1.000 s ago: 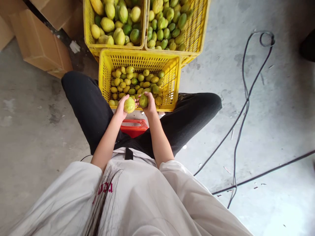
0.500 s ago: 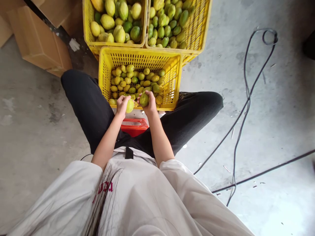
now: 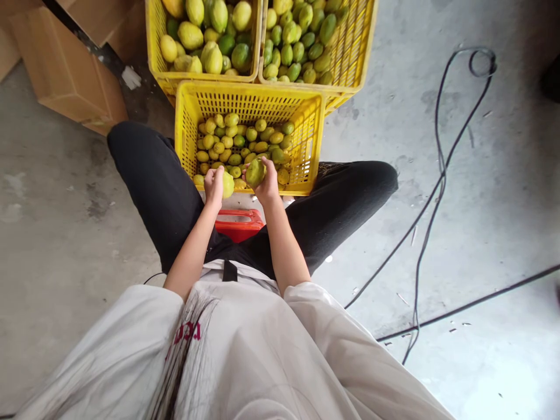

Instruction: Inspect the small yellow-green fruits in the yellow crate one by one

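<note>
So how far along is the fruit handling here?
Probably partway. Looks done: perhaps the fruit piled in the far-left crate and far-right crate, though I can't confirm it. In hand: a yellow-green fruit in the left hand, a greener fruit in the right hand. Apparently remaining: many loose fruits in the near crate.

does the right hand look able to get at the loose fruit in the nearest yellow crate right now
Probably not without freeing its fingers: the right hand is already wrapped around a green fruit. The way itself looks open, since the nearest crate has no lid.
</note>
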Demonstrator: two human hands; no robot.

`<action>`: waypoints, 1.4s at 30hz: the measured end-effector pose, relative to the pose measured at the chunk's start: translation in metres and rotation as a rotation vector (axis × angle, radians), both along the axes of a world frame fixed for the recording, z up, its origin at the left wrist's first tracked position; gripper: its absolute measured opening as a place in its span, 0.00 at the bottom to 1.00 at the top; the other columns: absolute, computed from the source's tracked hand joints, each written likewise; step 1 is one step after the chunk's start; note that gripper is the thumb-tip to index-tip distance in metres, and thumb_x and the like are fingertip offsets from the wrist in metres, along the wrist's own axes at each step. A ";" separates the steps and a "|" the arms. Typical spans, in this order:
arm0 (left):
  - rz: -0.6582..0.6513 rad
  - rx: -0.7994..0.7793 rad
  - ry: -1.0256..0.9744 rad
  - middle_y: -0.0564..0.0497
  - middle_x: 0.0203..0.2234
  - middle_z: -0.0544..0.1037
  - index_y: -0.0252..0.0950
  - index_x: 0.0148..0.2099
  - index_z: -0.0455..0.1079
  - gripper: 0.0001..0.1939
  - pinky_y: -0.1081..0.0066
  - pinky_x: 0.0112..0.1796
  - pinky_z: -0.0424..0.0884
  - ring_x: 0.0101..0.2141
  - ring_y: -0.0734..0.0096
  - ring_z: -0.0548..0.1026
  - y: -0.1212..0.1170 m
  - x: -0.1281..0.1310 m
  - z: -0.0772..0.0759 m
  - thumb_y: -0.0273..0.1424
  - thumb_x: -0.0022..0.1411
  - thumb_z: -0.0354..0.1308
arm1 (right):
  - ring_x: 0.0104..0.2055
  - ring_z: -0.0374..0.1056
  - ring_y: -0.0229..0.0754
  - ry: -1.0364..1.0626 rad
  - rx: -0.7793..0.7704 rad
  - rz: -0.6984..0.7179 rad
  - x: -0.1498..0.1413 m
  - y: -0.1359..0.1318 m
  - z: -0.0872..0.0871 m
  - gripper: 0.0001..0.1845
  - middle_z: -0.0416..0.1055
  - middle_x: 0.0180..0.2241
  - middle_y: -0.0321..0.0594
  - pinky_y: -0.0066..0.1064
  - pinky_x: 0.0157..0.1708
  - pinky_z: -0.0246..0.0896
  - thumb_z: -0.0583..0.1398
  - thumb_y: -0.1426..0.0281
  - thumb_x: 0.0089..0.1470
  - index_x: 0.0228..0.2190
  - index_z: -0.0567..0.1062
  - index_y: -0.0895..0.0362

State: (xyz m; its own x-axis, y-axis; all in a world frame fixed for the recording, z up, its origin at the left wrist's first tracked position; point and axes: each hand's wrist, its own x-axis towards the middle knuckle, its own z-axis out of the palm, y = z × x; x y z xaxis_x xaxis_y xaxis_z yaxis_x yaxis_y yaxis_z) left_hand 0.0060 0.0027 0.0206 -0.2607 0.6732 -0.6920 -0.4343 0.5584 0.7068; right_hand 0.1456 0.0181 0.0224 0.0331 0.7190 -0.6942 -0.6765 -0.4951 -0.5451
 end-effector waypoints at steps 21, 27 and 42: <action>-0.054 0.127 -0.216 0.52 0.37 0.83 0.41 0.40 0.77 0.07 0.68 0.46 0.82 0.41 0.66 0.85 -0.004 0.009 0.023 0.33 0.67 0.72 | 0.47 0.83 0.48 0.009 0.043 0.066 0.004 -0.003 0.008 0.19 0.80 0.34 0.37 0.32 0.32 0.81 0.64 0.48 0.66 0.36 0.74 0.49; -0.083 0.294 0.030 0.55 0.36 0.83 0.41 0.35 0.79 0.10 0.79 0.44 0.75 0.41 0.73 0.82 -0.007 0.011 0.016 0.23 0.60 0.76 | 0.44 0.83 0.47 0.008 0.020 0.053 0.003 -0.003 0.007 0.21 0.78 0.32 0.37 0.29 0.29 0.78 0.65 0.46 0.67 0.36 0.74 0.50; -0.017 0.175 -0.325 0.50 0.43 0.86 0.42 0.43 0.76 0.10 0.63 0.59 0.79 0.59 0.58 0.84 -0.004 0.012 0.012 0.32 0.63 0.73 | 0.51 0.84 0.49 -0.010 0.026 -0.028 0.005 0.004 -0.007 0.15 0.82 0.38 0.37 0.40 0.45 0.87 0.63 0.51 0.63 0.39 0.69 0.48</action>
